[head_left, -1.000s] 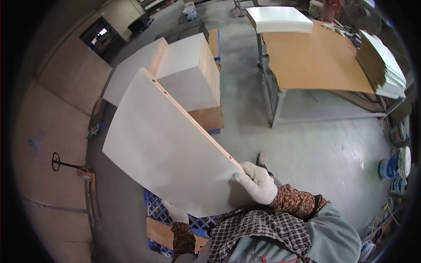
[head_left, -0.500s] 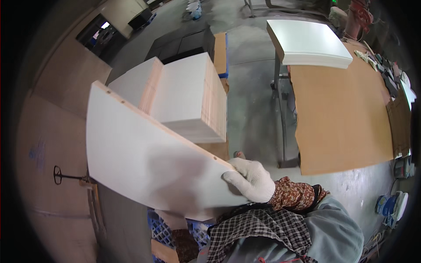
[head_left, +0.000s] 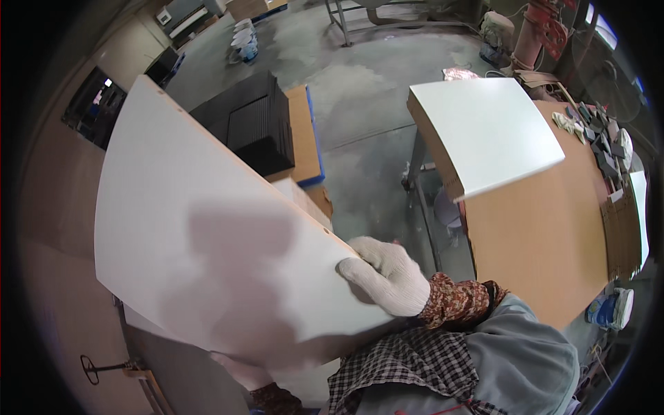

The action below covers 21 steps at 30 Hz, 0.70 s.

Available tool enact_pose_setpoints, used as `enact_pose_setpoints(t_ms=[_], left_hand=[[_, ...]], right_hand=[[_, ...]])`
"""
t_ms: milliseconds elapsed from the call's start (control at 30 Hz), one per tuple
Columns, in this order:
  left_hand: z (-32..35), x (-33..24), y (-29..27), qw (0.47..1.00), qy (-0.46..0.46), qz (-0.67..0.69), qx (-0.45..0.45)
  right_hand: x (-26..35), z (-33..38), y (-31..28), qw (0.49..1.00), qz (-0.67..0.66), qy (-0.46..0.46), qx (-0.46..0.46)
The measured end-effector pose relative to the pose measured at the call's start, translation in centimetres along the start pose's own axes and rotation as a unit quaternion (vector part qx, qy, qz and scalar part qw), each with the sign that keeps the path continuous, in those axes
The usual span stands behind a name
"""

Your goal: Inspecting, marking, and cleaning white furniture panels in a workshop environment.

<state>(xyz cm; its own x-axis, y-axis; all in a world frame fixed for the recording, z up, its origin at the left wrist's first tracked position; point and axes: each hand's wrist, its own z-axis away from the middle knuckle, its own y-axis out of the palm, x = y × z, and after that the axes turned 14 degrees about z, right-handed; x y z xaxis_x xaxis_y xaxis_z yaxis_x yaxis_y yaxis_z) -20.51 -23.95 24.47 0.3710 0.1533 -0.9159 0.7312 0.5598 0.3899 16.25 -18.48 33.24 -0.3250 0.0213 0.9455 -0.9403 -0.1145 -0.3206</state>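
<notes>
A large white board [head_left: 159,166] with a pale wooden edge and small holes along it slants across the left and middle, a dark shadow on its face. My right hand [head_left: 389,277], in a white knitted glove, grips its right edge, thumb on the face and fingers around the edge. At the lower edge is my left hand [head_left: 243,372], also gloved, closed on the board; its fingers are partly hidden. Behind the board a pale stack [head_left: 304,200] shows only in a narrow strip.
To the right stands a table covered with brown board [head_left: 539,242], bearing a stack of white boards [head_left: 487,135]. Beyond my board sits a black stack [head_left: 252,124] beside brown sheeting on a blue pallet [head_left: 315,138]. A wheel-handled rod [head_left: 104,368] juts out at lower left.
The held board's far end has swung upward, and it now hides most of the pale stack. My left hand has come into clearer view below it. The view has turned toward the right-hand table.
</notes>
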Motion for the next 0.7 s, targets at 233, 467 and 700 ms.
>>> enact_pose_setpoints(t_ms=[233, 467, 700], left_hand=[[-11.4, 5.1, 18.7, 0.993, -0.008, -0.059, 0.102], [-24.7, 11.1, 38.3, 0.968, -0.162, -0.046, 0.185], [-40.2, 24.6, 60.3, 0.932, -0.174, -0.129, 0.291]], right_hand=[[-3.9, -16.5, -10.7, 0.991, -0.089, 0.015, -0.1], [-6.5, -27.9, -21.2, 0.972, -0.093, 0.13, -0.174], [-12.1, -41.8, -28.8, 0.915, -0.05, 0.154, -0.369]])
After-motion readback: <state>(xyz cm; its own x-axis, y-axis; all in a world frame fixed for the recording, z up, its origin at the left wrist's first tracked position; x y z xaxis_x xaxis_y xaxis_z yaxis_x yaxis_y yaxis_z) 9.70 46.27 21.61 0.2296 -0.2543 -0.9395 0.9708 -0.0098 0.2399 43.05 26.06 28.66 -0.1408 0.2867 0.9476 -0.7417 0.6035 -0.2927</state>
